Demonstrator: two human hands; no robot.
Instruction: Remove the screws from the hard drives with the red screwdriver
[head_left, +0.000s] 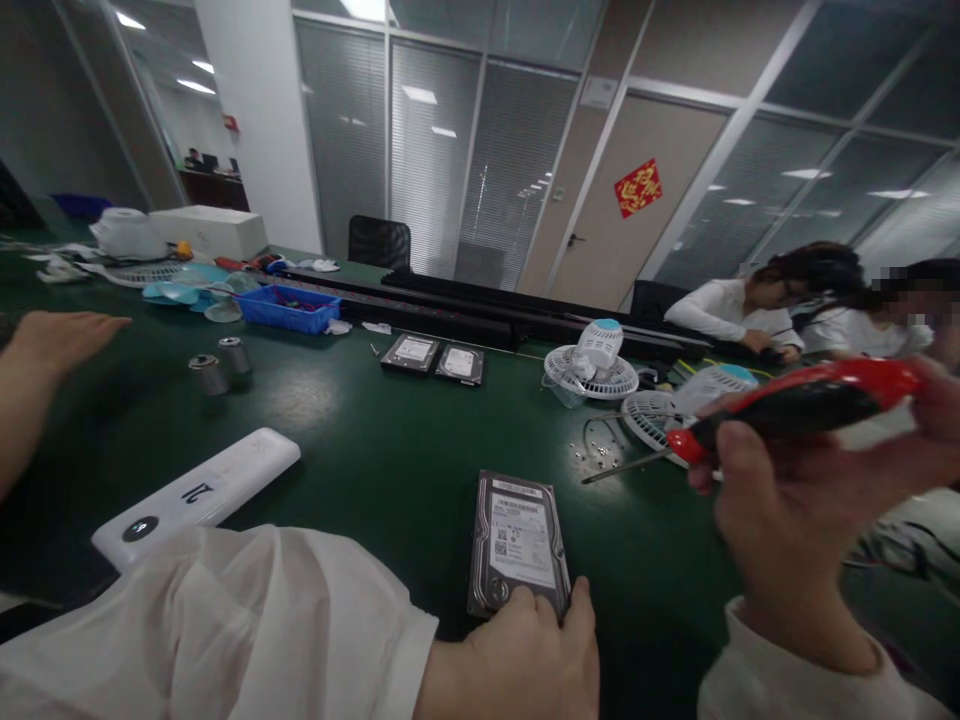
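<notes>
A hard drive (pixel 521 540) lies label up on the green table in front of me. My left hand (pixel 529 645) grips its near end, with curled fingers over the top edge and one finger along the right side. Raised at the right, my right hand (pixel 795 500) is closed around the red and black handle of a screwdriver (pixel 795 405). The screwdriver's thin shaft points left and slightly down, its tip apart from the drive. Several small screws (pixel 598 452) are scattered on the table beyond the tip.
Two more hard drives (pixel 433 358) lie farther back, near a blue tray (pixel 289 310). A white power bank (pixel 199 495) and metal cylinders (pixel 208 374) are on the left, beside another person's hand (pixel 64 345). White fan parts (pixel 592 365) stand right; co-workers (pixel 750 300) sit beyond.
</notes>
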